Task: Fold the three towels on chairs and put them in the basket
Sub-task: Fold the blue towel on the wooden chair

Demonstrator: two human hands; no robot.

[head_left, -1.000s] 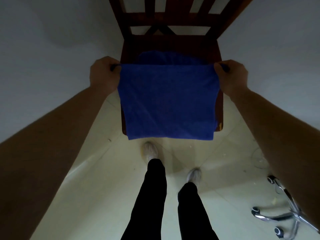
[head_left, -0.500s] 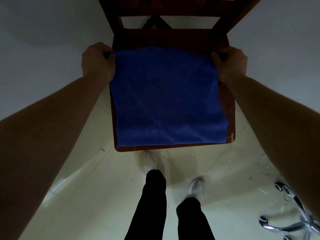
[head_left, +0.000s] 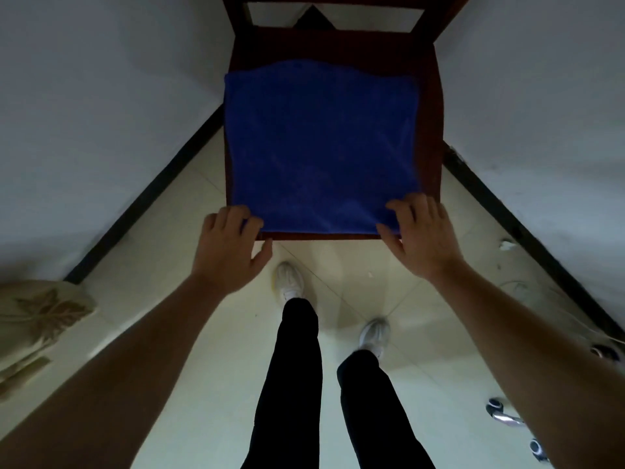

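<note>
One blue towel point(head_left: 321, 147) was the whole job at this point, lying flat on the seat of a dark wooden chair point(head_left: 431, 106) and covering most of it, far edge a bit wavy. Both hands were down at the near corners: the left hand point(head_left: 230, 248) had its fingertips on the near-left corner, the right hand point(head_left: 421, 231) on the near-right one, fingers spread and loose on each, not pinched on the cloth as far as I could tell. My take on doing the next fold well: pinch both near corners at the same time, lift them evenly and carry them to the far edge so the corners meet, then smooth it. Going around the room, pale walls closed in on both sides with dark skirting, so it was a tight corner. A patterned cushion-like thing point(head_left: 37, 316) sat low left, an office chair base point(head_left: 507, 416) low right. Couldn't see any basket, so carrying the towel off would mean turning away.
</note>
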